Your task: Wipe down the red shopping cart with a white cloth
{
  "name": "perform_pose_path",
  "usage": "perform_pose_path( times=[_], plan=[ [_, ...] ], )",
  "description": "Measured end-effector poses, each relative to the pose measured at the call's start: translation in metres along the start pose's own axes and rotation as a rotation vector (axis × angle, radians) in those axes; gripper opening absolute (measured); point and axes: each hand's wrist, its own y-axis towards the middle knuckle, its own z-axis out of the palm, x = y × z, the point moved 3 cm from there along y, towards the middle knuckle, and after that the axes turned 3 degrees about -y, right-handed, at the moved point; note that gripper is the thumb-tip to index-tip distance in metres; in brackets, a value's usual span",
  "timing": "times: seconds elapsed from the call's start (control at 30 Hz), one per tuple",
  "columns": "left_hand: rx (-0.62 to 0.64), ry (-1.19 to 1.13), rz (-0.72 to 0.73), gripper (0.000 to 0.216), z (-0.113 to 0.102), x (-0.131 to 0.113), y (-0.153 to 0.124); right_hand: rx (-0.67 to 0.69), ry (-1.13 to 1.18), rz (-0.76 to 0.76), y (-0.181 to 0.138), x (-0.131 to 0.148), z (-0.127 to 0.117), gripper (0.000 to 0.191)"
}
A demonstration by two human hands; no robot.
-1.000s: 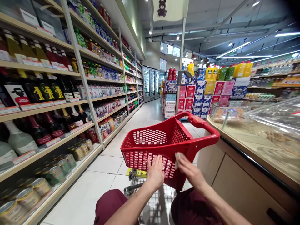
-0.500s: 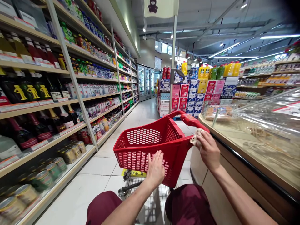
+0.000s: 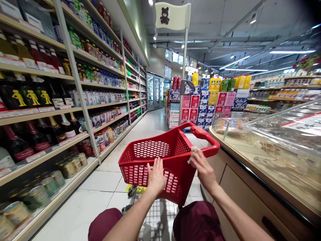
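Observation:
A red plastic shopping cart basket stands in front of me in a store aisle, with a red handle on its right. My left hand lies flat against the basket's near wall, fingers spread. My right hand presses a small pale cloth against the basket's rim, just below the handle. My knees in dark red trousers show at the bottom.
Shelves of bottles and cans line the left side. A counter with clear display cases runs along the right. Stacked boxes with drink bottles on top stand ahead, behind a pole carrying a bear flag. White tiled floor stretches down the aisle.
My right hand with the cloth went up from the basket's near wall to the handle end, then came back down and left to the rim. My left hand stayed on the basket.

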Motion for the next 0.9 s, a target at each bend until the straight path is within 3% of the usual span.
perform_pose_path(
  times=[0.07,0.1,0.2,0.27,0.33,0.43,0.5,0.57,0.63,0.73,0.83,0.9],
  plan=[
    [0.016,0.002,0.023,0.069,-0.002,-0.001,0.000,0.047,0.033,-0.071,0.002,-0.002,0.004,0.034],
    [0.018,-0.005,0.031,0.068,-0.003,-0.001,0.000,0.031,0.019,-0.030,0.004,-0.013,0.003,0.032],
    [0.000,-0.043,0.020,0.068,-0.003,-0.001,0.000,-0.097,-0.093,0.283,0.013,-0.063,-0.005,0.029],
    [-0.009,-0.059,0.007,0.068,-0.003,-0.001,-0.001,-0.136,-0.148,0.415,0.016,-0.074,-0.007,0.033],
    [-0.007,-0.063,0.010,0.068,-0.003,-0.002,-0.002,-0.096,-0.155,0.353,0.017,-0.057,-0.002,0.037],
    [0.004,-0.050,0.015,0.068,-0.006,-0.002,-0.002,0.098,-0.112,0.046,0.017,-0.016,0.008,0.040],
    [0.020,-0.042,0.014,0.068,-0.007,-0.002,-0.003,0.216,-0.089,-0.087,0.018,-0.010,0.010,0.039],
    [0.033,-0.040,0.021,0.068,-0.008,-0.002,-0.004,0.231,-0.082,-0.062,0.023,-0.026,0.007,0.036],
    [0.032,-0.048,0.031,0.068,-0.008,-0.003,-0.004,0.165,-0.110,0.080,0.029,-0.042,0.006,0.035],
    [0.024,-0.069,0.020,0.068,-0.009,-0.004,-0.005,0.134,-0.172,0.208,0.033,-0.025,0.020,0.033],
    [0.028,-0.077,0.022,0.068,-0.012,-0.003,-0.006,0.275,-0.107,0.006,0.032,0.026,0.041,0.031],
    [0.036,-0.081,0.035,0.067,-0.014,-0.002,-0.007,0.339,-0.059,-0.111,0.031,0.036,0.044,0.034]
  ],
)
